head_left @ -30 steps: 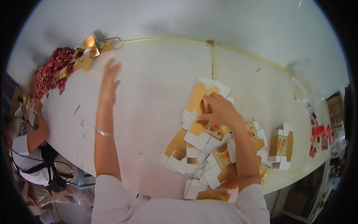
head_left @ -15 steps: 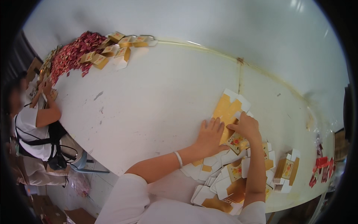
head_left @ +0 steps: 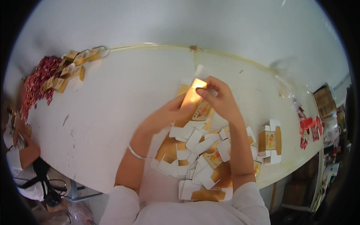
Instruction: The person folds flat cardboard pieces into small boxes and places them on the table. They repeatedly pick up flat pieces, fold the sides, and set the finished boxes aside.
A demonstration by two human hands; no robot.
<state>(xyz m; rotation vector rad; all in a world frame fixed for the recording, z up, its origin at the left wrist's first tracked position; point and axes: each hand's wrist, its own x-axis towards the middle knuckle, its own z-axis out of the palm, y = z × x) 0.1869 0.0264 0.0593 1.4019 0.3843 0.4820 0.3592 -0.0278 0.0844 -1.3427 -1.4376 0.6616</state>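
1. While both hands work above the white desk [head_left: 112, 112], the left hand [head_left: 168, 114] and right hand [head_left: 221, 99] pinch one gold carton blank [head_left: 192, 98], apparently mid-fold.
2. Next, its flaps likely need tucking; flat blanks [head_left: 198, 157] lie beneath.

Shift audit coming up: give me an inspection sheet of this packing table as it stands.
Surface: white table, scuffed, a seam across its far edge.
Job's things: gold and white box blank held up in both hands; pile of flat blanks beneath.
Clutter: folded gold boxes and a red heap far left; one blank lying apart on the right.
Hands: left hand and right hand both grip the blank.
Cables: nothing seen.
Surroundings: another person's arm at the left edge; red packets on the right.
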